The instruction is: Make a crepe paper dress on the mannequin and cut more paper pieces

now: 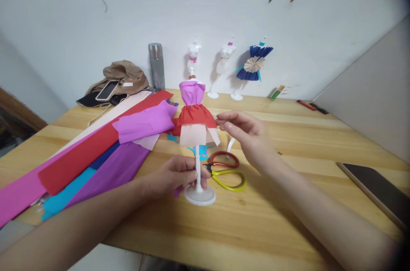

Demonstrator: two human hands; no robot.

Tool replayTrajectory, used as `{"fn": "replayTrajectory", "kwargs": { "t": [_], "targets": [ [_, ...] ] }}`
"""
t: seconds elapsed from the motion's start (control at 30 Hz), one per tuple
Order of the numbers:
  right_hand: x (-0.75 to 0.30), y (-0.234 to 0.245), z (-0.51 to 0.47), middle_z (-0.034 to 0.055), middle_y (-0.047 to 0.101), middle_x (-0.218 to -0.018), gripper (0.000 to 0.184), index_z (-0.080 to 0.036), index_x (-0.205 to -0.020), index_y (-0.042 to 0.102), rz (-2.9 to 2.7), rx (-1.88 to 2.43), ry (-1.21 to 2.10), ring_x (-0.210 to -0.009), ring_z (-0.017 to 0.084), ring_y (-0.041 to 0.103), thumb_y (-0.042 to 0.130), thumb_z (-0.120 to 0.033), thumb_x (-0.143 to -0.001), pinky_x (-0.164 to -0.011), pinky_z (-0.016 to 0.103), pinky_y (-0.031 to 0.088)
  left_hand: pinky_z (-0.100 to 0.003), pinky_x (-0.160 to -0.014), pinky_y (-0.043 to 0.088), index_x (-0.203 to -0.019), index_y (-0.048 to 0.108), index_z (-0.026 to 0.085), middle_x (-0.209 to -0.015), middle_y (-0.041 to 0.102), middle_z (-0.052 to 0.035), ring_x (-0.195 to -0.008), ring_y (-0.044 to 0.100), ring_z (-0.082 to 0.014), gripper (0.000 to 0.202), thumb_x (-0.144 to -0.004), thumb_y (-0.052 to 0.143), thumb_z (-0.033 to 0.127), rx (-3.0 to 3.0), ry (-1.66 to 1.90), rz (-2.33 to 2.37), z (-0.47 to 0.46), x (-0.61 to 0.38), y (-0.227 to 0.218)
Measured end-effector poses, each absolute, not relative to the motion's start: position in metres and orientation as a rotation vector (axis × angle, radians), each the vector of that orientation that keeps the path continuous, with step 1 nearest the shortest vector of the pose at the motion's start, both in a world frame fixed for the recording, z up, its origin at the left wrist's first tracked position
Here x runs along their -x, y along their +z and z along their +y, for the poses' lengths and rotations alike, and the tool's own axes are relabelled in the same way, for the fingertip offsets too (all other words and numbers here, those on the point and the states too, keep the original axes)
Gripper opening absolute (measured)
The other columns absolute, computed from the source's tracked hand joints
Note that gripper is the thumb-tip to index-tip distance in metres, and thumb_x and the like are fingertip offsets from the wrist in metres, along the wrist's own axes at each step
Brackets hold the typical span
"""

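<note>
The left hand (pixel 179 173) grips one red-skirted mannequin (pixel 194 111); beside its skirt, the right hand (pixel 248 134) possibly pinches, I cannot tell; behind it, three forms (pixel 227 53).

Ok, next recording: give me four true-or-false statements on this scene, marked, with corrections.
1. The left hand grips the white stand. True.
2. The right hand holds the scissors. False: the scissors lie on the table, and this hand's fingertips are by the right edge of the red skirt.
3. A pinkish-purple top sits above the red skirt. True.
4. The flask stands right of the blue outfit. False: it stands to the left of it.
</note>
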State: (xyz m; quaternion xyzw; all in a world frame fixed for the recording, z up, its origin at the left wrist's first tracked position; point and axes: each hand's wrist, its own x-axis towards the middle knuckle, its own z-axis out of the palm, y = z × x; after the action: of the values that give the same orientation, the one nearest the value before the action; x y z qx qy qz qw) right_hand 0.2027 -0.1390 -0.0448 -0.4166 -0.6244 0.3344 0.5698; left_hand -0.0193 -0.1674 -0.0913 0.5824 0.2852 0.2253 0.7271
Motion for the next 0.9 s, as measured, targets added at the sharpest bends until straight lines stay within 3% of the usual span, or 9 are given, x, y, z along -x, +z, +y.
{"fn": "replayTrajectory", "kwargs": {
  "t": [0.2, 0.43, 0.6, 0.9],
  "targets": [
    [-0.196, -0.033, -0.158, 0.0031, 0.070, -0.086, 0.014, -0.025, -0.094, 0.065, -1.777, 0.919, 0.125, -0.079, 0.022, 0.066, 0.071, -0.028, -0.082, -0.073, 0.038, 0.055, -0.017, -0.044, 0.032, -0.098, 0.068, 0.014, -0.081, 0.065, -0.0035, -0.054, 0.046, -0.0058, 0.058, -0.077, 0.070, 0.067, -1.330, 0.469, 0.617, -0.166, 0.020, -0.092],
    [-0.194, -0.029, -0.161, 0.0031, 0.064, -0.077, 0.009, -0.023, -0.086, 0.059, -1.905, 0.846, -0.232, -0.074, 0.021, 0.062, 0.065, -0.017, -0.084, -0.069, 0.038, 0.052, -0.020, -0.050, 0.030, -0.103, 0.070, 0.013, -0.086, 0.067, -0.0058, -0.057, 0.045, -0.0072, 0.057, -0.080, 0.068, 0.066, -1.379, 0.361, 0.589, -0.168, 0.021, -0.090],
    [-0.195, -0.030, -0.160, -0.0007, 0.059, -0.066, 0.019, -0.024, -0.073, 0.054, -1.845, 0.881, -0.171, -0.062, 0.017, 0.057, 0.061, -0.012, -0.086, -0.063, 0.035, 0.048, -0.021, -0.051, 0.029, -0.103, 0.071, 0.015, -0.086, 0.067, -0.0051, -0.057, 0.042, -0.0066, 0.057, -0.078, 0.070, 0.066, -1.323, 0.343, 0.599, -0.169, 0.021, -0.089],
    [-0.197, -0.029, -0.160, -0.0002, 0.059, -0.064, 0.018, -0.026, -0.072, 0.055, -1.712, 0.914, 0.175, -0.058, 0.018, 0.057, 0.062, -0.020, -0.088, -0.055, 0.034, 0.048, -0.020, -0.050, 0.028, -0.102, 0.070, 0.014, -0.086, 0.066, -0.0054, -0.056, 0.042, -0.0067, 0.055, -0.079, 0.070, 0.064, -1.309, 0.330, 0.584, -0.168, 0.021, -0.092]
  ]
}}
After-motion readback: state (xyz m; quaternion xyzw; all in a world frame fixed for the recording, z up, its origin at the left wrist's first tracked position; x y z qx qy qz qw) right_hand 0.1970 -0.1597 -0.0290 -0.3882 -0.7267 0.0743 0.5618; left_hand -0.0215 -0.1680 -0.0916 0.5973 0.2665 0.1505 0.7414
